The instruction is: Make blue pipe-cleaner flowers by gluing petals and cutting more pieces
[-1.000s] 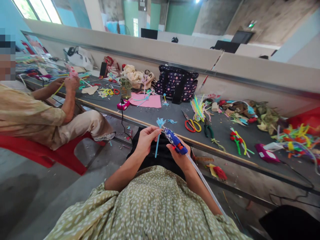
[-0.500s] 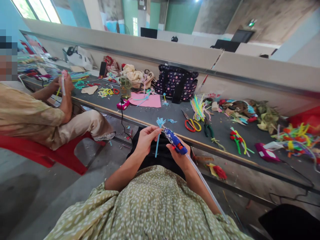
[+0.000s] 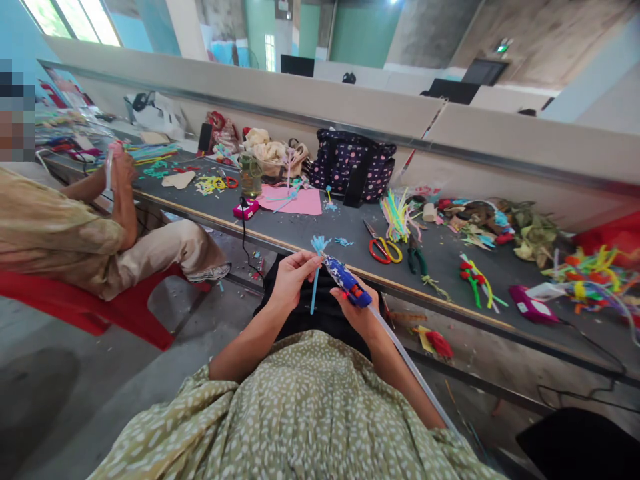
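Between the thumb and fingers of my left hand (image 3: pixel 296 275) is a light blue pipe cleaner flower (image 3: pixel 320 245), its fringed head up and its stem hanging straight down. My right hand (image 3: pixel 356 308) is closed round a blue glue gun (image 3: pixel 344 279) with an orange-red trigger. The gun's nozzle points up and left, close beside the base of the fringe; whether it touches cannot be made out. A long clear glue stick (image 3: pixel 410 367) runs out of the gun's back along my right forearm. Small blue clippings (image 3: pixel 344 242) lie on the table just beyond.
On the dark table (image 3: pixel 345 219) lie scissors (image 3: pixel 384 249), green-handled pliers (image 3: pixel 416 256), a pipe cleaner bundle (image 3: pixel 397 217) and pink paper (image 3: pixel 305 201). A patterned bag (image 3: pixel 357 163) stands behind. A co-worker (image 3: pixel 65 220) sits on a red chair (image 3: pixel 145 307) at left.
My right hand has shifted slightly left with the glue gun, bringing the nozzle nearer the flower. My left hand stays nearly still. The co-worker's hands have moved a little left.
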Available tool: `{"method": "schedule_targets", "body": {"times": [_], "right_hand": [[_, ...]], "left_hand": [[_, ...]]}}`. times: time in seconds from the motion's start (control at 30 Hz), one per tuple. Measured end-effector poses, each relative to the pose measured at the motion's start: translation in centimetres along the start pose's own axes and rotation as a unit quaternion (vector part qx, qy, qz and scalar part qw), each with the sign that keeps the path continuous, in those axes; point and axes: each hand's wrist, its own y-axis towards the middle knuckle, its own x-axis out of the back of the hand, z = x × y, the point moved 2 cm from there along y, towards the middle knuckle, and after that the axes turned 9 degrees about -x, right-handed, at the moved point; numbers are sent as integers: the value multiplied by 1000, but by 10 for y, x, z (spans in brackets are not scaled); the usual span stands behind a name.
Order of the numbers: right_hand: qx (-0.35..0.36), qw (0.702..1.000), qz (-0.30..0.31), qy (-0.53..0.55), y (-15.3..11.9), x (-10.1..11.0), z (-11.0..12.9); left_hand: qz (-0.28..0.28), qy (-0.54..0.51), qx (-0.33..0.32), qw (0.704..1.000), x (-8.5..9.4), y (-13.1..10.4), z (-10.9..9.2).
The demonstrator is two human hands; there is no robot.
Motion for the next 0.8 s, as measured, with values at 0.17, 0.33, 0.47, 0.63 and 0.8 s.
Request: {"method": "schedule_targets", "body": {"times": [0.17, 0.33, 0.47, 0.63, 0.8], "right_hand": [[-4, 1000, 11, -8, 1, 2, 6], [-42, 999, 8, -9, 6, 3, -2], [-122, 991, -36, 30, 26, 11, -30], [-153, 986, -69, -1, 74, 19, -68], [-180, 975, -77, -110, 126, 16, -94]], "left_hand": [[-7, 7, -16, 1000, 2, 2, 1], [-24, 8, -21, 999, 7, 4, -2], [-56, 11, -30, 998, 14, 7, -8], [-81, 4, -45, 996, 21, 12, -11], [-89, 4, -42, 995, 25, 14, -11]]}}
